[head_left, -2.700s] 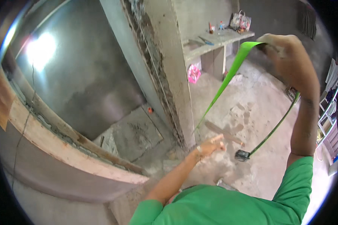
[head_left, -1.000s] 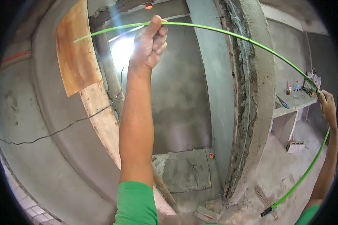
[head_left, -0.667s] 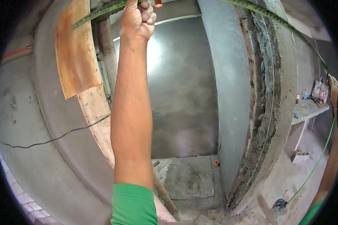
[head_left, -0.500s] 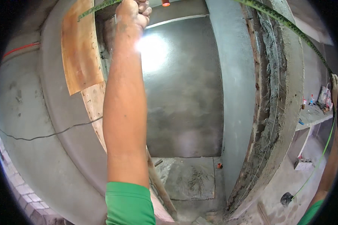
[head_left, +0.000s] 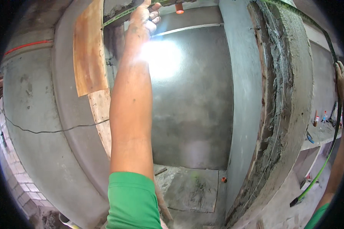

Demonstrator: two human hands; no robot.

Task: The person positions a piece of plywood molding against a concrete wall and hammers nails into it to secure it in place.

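My left hand (head_left: 144,18), raised at the top centre, has its thumb and curled fingers on the green tape measure blade (head_left: 117,16). The blade's end lies by the top right edge of the orange-brown plywood sheet (head_left: 90,47); part of its span is cut off by the top of the picture. The blade crosses in front of the rough concrete column (head_left: 294,95) and bends down to my right hand (head_left: 341,73) at the far right, whose fingers are closed on it. Below that hand the blade hangs to its dark case (head_left: 295,201).
An orange pipe stub (head_left: 179,9) is overhead in a plastered recess. A black cable (head_left: 53,129) crosses the left wall, under a red conduit (head_left: 26,46). A concrete shelf (head_left: 313,142) with small items stands at right; a white pipe (head_left: 68,221) lies bottom left.
Since the oldest frame my left hand has risen from low down to the top, and the blade now spans overhead. Lately my right hand has moved slightly higher and the view has shifted.
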